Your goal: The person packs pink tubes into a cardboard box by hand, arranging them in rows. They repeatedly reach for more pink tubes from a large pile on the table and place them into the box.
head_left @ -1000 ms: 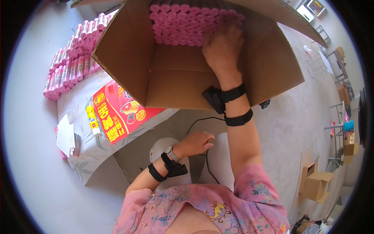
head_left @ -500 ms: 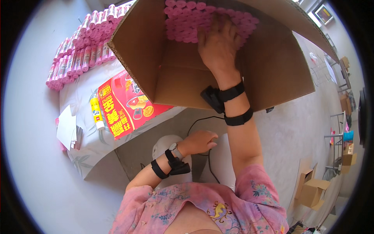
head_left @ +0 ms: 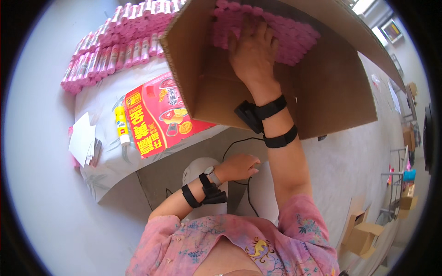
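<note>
My right hand [head_left: 253, 57] reaches into a tilted, open cardboard box [head_left: 225, 101]. Its fingers are spread and touch the ends of pink rolls [head_left: 294, 41] packed in rows at the far side of the box; no roll is gripped. Bent loosely, my left hand [head_left: 237, 167] hangs over my lap with nothing visible in it and its thumb apart from the fingers. Black straps with small dark devices circle both forearms, and a watch [head_left: 211, 174] sits on the left wrist.
Left of the box, a cloth-covered table [head_left: 108, 158] carries stacked pink rolls [head_left: 106, 60], a red-and-yellow printed cardboard sheet [head_left: 161, 117], a yellow glue stick [head_left: 121, 124] and white cards [head_left: 83, 138]. Small cardboard boxes [head_left: 361, 234] stand on the floor at right. A dark cable [head_left: 235, 142] runs below.
The table, its things and the box have shifted rightward in view, with the box tilted a little more. My right hand stays against the rolls, now nearer their left side. My left hand barely moves.
</note>
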A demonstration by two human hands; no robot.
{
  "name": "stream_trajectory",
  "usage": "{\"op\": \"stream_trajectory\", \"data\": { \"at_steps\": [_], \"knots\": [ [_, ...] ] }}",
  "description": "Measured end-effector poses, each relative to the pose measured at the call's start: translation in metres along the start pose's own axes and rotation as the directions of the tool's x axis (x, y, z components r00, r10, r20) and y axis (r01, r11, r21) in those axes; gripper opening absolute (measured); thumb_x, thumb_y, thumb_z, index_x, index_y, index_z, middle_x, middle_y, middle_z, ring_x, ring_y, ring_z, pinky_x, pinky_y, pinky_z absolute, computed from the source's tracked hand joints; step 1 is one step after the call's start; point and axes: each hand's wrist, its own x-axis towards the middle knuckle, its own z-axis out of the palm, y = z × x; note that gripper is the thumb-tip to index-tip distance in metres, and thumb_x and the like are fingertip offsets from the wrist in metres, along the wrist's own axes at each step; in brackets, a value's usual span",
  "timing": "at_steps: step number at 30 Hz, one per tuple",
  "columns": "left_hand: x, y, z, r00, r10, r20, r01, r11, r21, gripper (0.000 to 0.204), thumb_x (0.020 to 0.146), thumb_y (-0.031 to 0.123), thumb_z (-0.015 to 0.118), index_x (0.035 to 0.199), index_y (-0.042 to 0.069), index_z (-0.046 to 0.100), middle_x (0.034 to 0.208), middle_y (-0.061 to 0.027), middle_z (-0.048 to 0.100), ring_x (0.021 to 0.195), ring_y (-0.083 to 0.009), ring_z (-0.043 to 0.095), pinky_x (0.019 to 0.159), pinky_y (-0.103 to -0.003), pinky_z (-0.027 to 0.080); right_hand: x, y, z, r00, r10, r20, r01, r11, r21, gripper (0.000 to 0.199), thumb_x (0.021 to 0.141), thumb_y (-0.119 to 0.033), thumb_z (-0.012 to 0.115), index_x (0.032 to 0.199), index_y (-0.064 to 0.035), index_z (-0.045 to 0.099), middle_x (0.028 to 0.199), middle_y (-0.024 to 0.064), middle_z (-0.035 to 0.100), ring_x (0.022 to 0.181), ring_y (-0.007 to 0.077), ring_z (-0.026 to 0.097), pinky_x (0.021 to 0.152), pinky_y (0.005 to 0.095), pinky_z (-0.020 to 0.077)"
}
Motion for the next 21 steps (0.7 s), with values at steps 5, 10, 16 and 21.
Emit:
{"op": "stream_trajectory", "data": {
  "at_steps": [5, 10, 16, 21],
  "knots": [
    [-0.035, 0.041, -0.024, 0.995, 0.098, -0.013, -0.094, 0.979, 0.182, 0.039, 0.096, 0.025, 0.064, 0.127, 0.002, 0.063, 0.117, -0.0211, 0.068, 0.106, -0.0409, 0.066, 0.092, -0.047, 0.053, -0.012, 0.000, 0.003, 0.996, -0.062, -0.061, 0.067, 0.994, 0.087, 0.055, 0.103, -0.034, 0.054, 0.144, 0.0017, 0.050, 0.140, 0.0323, 0.050, 0.129, 0.0490, 0.049, 0.105, 0.0594, 0.0403],
    [-0.119, 0.154, -0.156, 0.988, -0.130, 0.088, 0.101, 0.956, 0.275, 0.037, 0.097, 0.025, 0.063, 0.127, 0.003, 0.064, 0.116, -0.0178, 0.069, 0.103, -0.0377, 0.068, 0.089, -0.046, 0.056, -0.024, 0.017, -0.012, 0.976, -0.076, 0.206, 0.039, 0.984, 0.176, 0.047, 0.102, -0.022, 0.054, 0.143, 0.0015, 0.053, 0.138, 0.0314, 0.055, 0.127, 0.0481, 0.053, 0.106, 0.0537, 0.0439],
    [-0.164, 0.124, -0.269, 0.688, -0.025, -0.725, 0.511, 0.727, 0.460, 0.016, 0.094, 0.015, 0.064, 0.104, 0.003, 0.067, 0.087, -0.0208, 0.069, 0.083, -0.0404, 0.068, 0.073, -0.047, 0.053, -0.028, 0.019, -0.031, 0.948, -0.054, 0.314, -0.027, 0.969, 0.247, 0.044, 0.100, -0.016, 0.055, 0.141, 0.0008, 0.055, 0.140, 0.0294, 0.055, 0.130, 0.0474, 0.052, 0.109, 0.0522, 0.0424],
    [-0.136, 0.034, -0.377, 0.583, 0.101, -0.806, 0.628, 0.574, 0.526, 0.021, 0.088, 0.012, 0.059, 0.102, -0.001, 0.068, 0.098, -0.0238, 0.072, 0.096, -0.0419, 0.069, 0.087, -0.049, 0.054, -0.034, 0.028, -0.043, 0.965, -0.192, 0.181, 0.149, 0.963, 0.225, 0.044, 0.101, -0.018, 0.058, 0.139, 0.0019, 0.055, 0.135, 0.0303, 0.057, 0.123, 0.0463, 0.056, 0.105, 0.0538, 0.0437]
  ]
}}
